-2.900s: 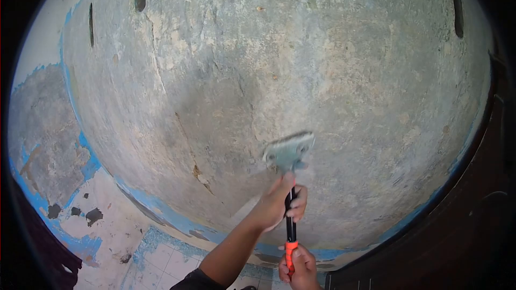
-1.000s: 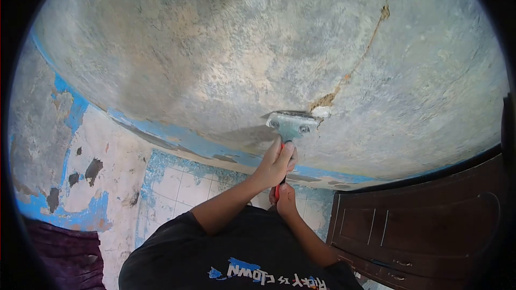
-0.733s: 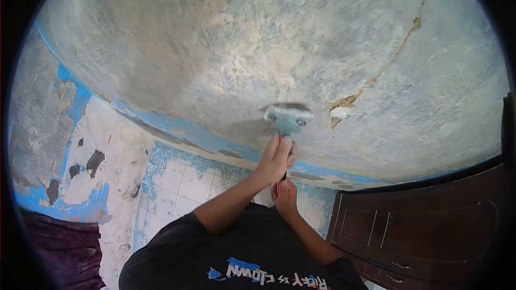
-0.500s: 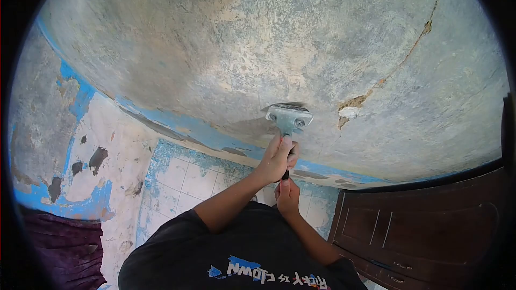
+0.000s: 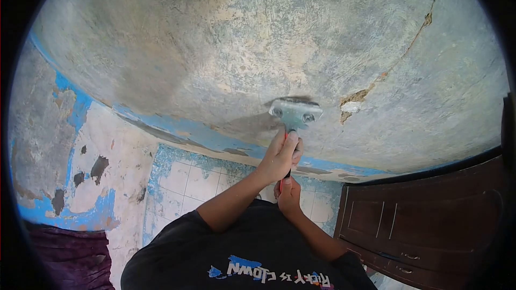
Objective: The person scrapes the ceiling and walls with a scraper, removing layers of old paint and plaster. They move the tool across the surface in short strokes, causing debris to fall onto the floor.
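A wide-bladed wall scraper [image 5: 293,114] with two bolts on its head and a red and black handle is at the lower middle of the grey wall [image 5: 231,64]. My left hand [image 5: 281,156] is wrapped round the handle just below the head. Lower down, my right hand [image 5: 288,194] grips the handle's end. A dark shadow lies along the blade's upper edge; whether the blade touches the wall I cannot tell. To the right of the scraper, a broken patch [image 5: 352,102] shows brown and white filling, and a crack runs up from it.
Blue paint remains [image 5: 177,126] along the wall's base. Below lies a white tiled floor [image 5: 201,182] with blue flakes. A dark brown wooden cabinet [image 5: 424,220] stands at right. At left hang purple cloth folds [image 5: 70,258] beside a patchy wall [image 5: 99,145].
The scraper's head has shifted slightly right and up and now sits at a different tilt. Both hands keep their grip. The whole view has turned a little.
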`<state>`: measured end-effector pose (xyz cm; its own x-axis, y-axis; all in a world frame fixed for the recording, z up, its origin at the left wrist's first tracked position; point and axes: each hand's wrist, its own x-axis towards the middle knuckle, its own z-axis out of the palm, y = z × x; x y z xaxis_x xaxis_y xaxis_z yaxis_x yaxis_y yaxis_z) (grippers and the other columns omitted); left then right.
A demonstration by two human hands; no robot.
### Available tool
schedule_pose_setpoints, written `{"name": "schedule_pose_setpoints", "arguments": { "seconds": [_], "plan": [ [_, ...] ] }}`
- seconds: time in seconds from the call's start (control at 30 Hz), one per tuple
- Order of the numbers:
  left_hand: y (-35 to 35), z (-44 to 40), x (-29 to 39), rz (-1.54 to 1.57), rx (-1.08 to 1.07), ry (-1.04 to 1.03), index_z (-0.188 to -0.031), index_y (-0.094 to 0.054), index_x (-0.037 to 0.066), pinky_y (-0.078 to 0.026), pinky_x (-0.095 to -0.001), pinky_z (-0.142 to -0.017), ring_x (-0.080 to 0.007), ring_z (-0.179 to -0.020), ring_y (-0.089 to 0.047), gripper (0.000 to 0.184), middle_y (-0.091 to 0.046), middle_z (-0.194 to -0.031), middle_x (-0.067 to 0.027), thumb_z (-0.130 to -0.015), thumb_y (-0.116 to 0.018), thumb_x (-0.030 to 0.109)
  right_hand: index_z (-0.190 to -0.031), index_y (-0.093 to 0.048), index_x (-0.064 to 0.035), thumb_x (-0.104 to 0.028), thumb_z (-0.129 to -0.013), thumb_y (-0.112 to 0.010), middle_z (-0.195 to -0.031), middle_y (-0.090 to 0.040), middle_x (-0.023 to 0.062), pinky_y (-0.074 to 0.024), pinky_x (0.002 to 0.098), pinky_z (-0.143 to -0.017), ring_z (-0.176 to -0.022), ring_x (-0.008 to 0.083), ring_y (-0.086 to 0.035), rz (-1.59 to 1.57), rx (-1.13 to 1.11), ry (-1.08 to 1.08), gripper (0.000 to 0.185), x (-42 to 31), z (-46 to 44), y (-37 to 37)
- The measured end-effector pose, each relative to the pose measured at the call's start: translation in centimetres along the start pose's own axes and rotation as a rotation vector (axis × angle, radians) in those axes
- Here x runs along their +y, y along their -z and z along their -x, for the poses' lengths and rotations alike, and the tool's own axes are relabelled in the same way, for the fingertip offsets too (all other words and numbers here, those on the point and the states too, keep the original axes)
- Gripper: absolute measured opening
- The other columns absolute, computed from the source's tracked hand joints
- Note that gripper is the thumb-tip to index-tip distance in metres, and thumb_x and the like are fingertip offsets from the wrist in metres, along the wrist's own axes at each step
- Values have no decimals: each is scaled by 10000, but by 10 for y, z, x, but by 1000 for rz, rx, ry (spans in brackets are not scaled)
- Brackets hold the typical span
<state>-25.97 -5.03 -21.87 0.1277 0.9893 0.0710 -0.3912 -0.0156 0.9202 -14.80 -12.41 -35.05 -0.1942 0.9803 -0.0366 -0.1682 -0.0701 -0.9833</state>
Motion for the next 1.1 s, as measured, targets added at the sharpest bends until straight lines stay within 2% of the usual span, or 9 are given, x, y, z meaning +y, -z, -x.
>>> {"name": "schedule_pose_setpoints", "arguments": {
  "seconds": [0.2,0.3,0.4,0.5,0.7,0.9,0.93,1.0,1.1],
  "plan": [
    [12,-4,5,-69,-68,-57,-612,-349,89,-314,-240,-484,-80,-503,-363,662,-364,-564,15,-1048,-265,581,-868,-553,-25,-377,-1065,-393,-598,-465,-17,-318,247,-464,-507,58,-421,59,-32,42,433,10,-14,2],
    [23,-3,-23,-71,-4,-37,-621,-356,87,-316,-245,-484,-86,-497,-360,660,-357,-559,17,-1045,-272,587,-858,-495,-50,-471,-1063,-343,-590,-454,2,-329,246,-445,-475,74,-407,162,-86,50,492,32,-23,10],
    [22,0,-20,-57,21,-49,-616,-356,88,-313,-246,-485,-86,-496,-355,666,-357,-560,16,-1043,-272,591,-909,-582,-20,-380,-1063,-404,-600,-466,-19,-325,245,-482,-519,59,-424,87,-65,18,430,24,-15,3],
    [19,1,3,-80,-13,-74,-614,-358,90,-309,-245,-485,-85,-498,-349,673,-350,-560,16,-1038,-270,605,-937,-596,-20,-374,-1064,-406,-603,-459,-28,-314,243,-478,-512,55,-414,118,-72,12,422,0,-14,-3],
    [26,-6,-29,-80,-45,-27,-618,-361,89,-309,-245,-486,-86,-501,-357,681,-359,-570,10,-1029,-269,624,-951,-597,-24,-354,-1066,-417,-606,-438,-40,-296,237,-476,-509,43,-389,48,-71,20,394,29,-20,4],
    [10,-1,6,-29,-78,-30,-695,-347,84,-310,-242,-484,-85,-498,-349,593,-348,-578,8,-1056,-283,551,-937,-577,-29,-358,-1067,-410,-621,-456,-33,-308,232,-482,-520,43,-404,37,-45,57,391,-17,-12,-7],
    [9,-3,5,-7,-95,-33,-793,-351,81,-320,-241,-485,-79,-505,-351,484,-366,-597,8,-1064,-306,480,-936,-574,-29,-359,-1067,-409,-622,-459,-32,-310,233,-482,-520,43,-405,20,-38,78,391,-21,-11,-9],
    [1,-11,4,27,-137,-59,-989,-358,74,-339,-239,-486,-67,-519,-354,279,-401,-634,9,-1079,-352,338,-926,-564,-30,-358,-1069,-397,-619,-465,-27,-312,232,-481,-518,47,-405,-54,-26,100,395,4,-14,-4],
    [4,-11,-36,14,-162,-65,-991,-359,71,-341,-237,-488,-67,-523,-360,281,-399,-634,10,-1078,-362,338,-905,-559,-32,-356,-1071,-389,-611,-464,-23,-317,235,-480,-517,52,-409,-64,-23,78,402,35,-15,12]
  ]
}}
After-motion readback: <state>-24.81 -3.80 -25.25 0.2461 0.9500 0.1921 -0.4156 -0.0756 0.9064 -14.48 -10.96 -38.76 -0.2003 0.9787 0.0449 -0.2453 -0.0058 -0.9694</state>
